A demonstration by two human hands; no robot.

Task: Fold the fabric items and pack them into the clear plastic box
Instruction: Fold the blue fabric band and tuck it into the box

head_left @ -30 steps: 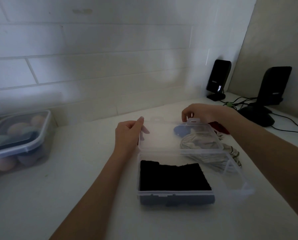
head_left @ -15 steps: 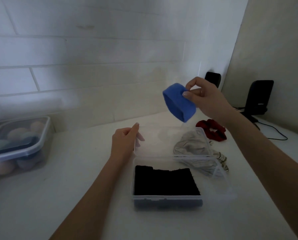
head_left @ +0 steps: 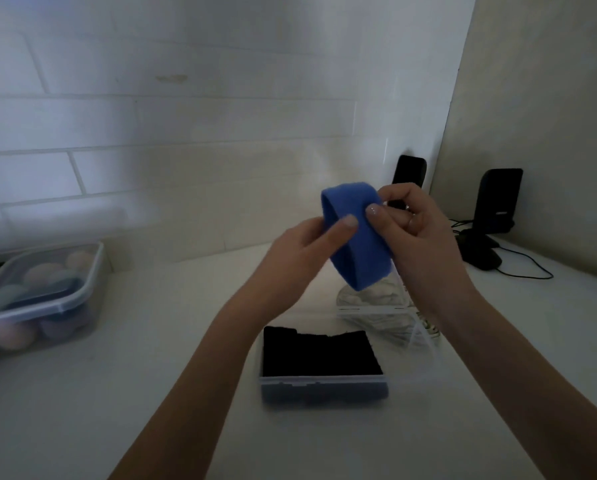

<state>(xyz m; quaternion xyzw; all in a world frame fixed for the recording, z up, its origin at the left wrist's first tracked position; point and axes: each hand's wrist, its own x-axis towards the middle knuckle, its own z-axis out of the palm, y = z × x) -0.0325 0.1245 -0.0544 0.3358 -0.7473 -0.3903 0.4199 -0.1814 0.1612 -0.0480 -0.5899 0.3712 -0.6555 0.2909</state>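
Observation:
A blue fabric band (head_left: 357, 237) hangs in the air above the counter, pinched from both sides. My left hand (head_left: 300, 251) grips its left edge with the thumb on top. My right hand (head_left: 414, 233) holds its right side. Below them the clear plastic box (head_left: 323, 379) stands open with a folded black cloth (head_left: 319, 353) lying flat inside. Its clear lid (head_left: 407, 327) tilts back behind it. A crumpled grey striped fabric (head_left: 366, 296) shows through the lid, partly hidden by my right forearm.
A lidded clear container (head_left: 65, 303) with pastel round items sits at the left by the tiled wall. Two black speakers (head_left: 496, 202) with cables stand in the back right corner. Bare white counter (head_left: 123, 393) lies in front of the container.
My left hand has left the lid and risen to take the blue band. My right hand has brought the band lower and toward the middle. The view has shifted.

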